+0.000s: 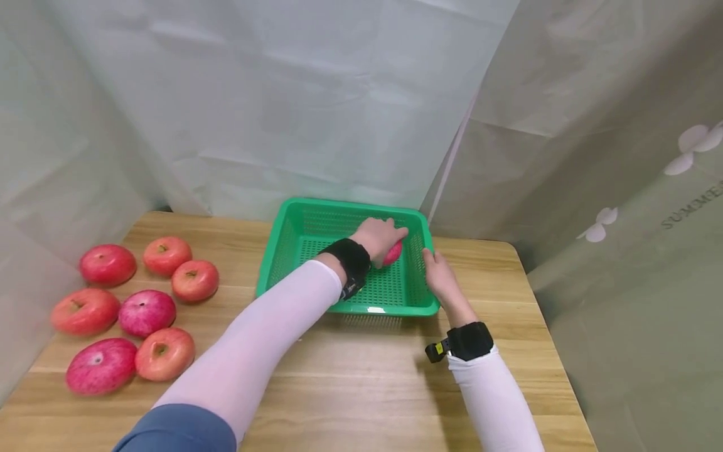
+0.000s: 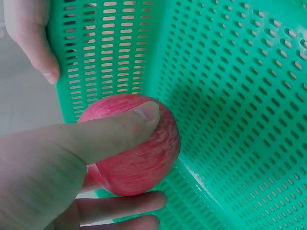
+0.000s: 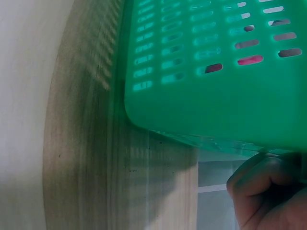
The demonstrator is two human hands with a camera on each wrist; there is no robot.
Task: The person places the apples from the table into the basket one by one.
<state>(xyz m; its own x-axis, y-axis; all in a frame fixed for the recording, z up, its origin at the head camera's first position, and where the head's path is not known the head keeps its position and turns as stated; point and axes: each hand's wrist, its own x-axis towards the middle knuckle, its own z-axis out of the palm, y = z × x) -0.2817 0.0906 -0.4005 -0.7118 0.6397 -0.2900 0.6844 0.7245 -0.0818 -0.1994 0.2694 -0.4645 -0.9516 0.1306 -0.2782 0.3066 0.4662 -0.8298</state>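
Observation:
A green slotted plastic basket stands at the back middle of a wooden table. My left hand reaches into it and grips a red apple. In the left wrist view the thumb lies across the apple and the fingers curl under it, close to the basket's wall. My right hand grips the basket's right rim. In the right wrist view its fingers curl under the outer wall.
Several red apples lie loose at the table's left, from the far one to the near one. Grey-white curtains close off the back and both sides. The table's right edge runs just beyond my right arm.

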